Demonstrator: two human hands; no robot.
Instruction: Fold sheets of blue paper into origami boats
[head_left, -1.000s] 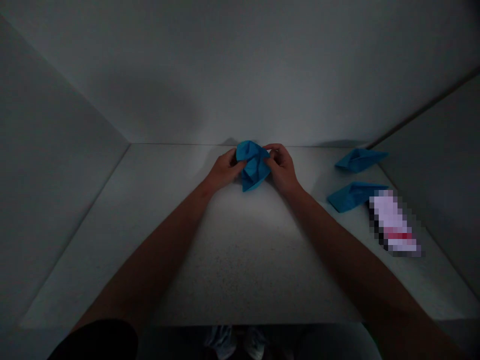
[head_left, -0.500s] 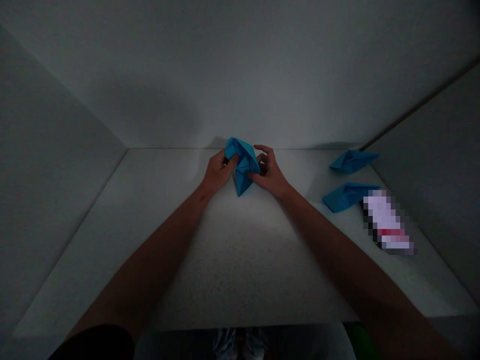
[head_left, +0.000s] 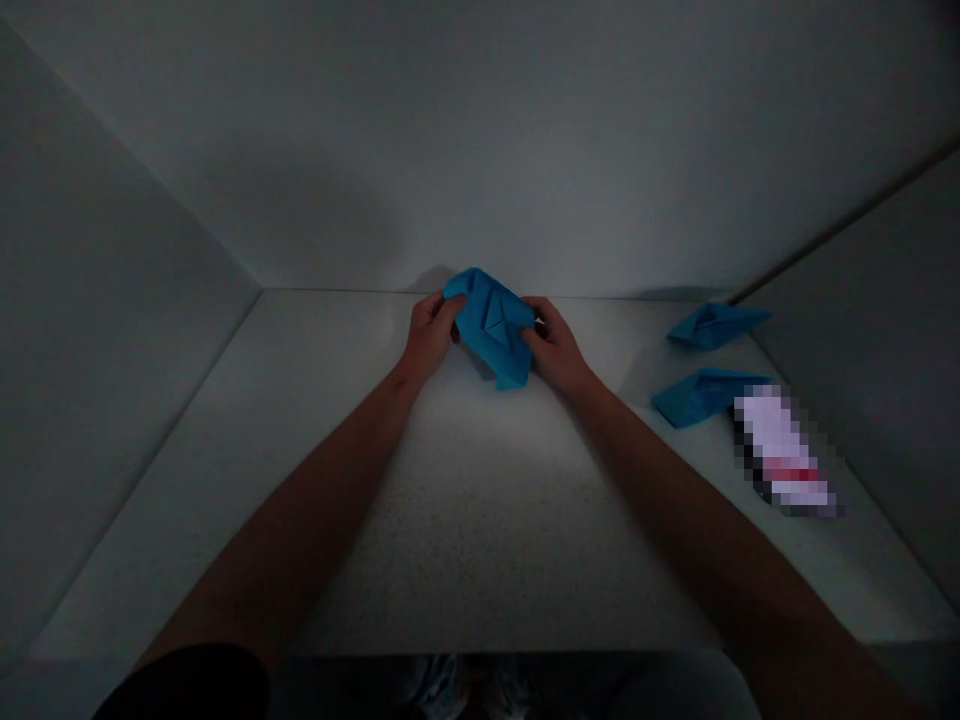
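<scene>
Both hands, left hand (head_left: 429, 335) and right hand (head_left: 555, 347), pinch the blue paper fold (head_left: 491, 325) just above the table (head_left: 480, 520), where a hard squeeze could crush its creases.

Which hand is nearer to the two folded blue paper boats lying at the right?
Right. The right hand grips the blue paper piece on the boats' side; the left hand holds its far edge.

Both bare forearms stretch toward the far middle, left hand (head_left: 429, 335) and right hand (head_left: 555, 347) curled inward, facing each other, fingers pinching.
</scene>
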